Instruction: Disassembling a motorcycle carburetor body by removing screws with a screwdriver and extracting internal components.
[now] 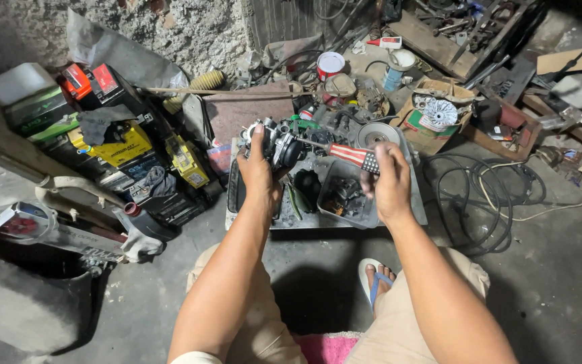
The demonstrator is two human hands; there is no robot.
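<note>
Left hand [259,170] fingers clamp the metal carburetor [276,143] from below; right hand [391,182] fingers wrap the striped screwdriver [351,156], tip touching it.

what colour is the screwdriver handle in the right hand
Red with white stripes and a black end, seen in the head view: screwdriver handle, right hand.

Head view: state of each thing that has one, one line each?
Left hand: closed around metal engine part, held above tray.
Right hand: gripping screwdriver, tip at the part.
Metal tray: on floor, loaded with parts.
Red-lidded can: upright, lid on.
Black cable: coiled loosely on floor.
</note>
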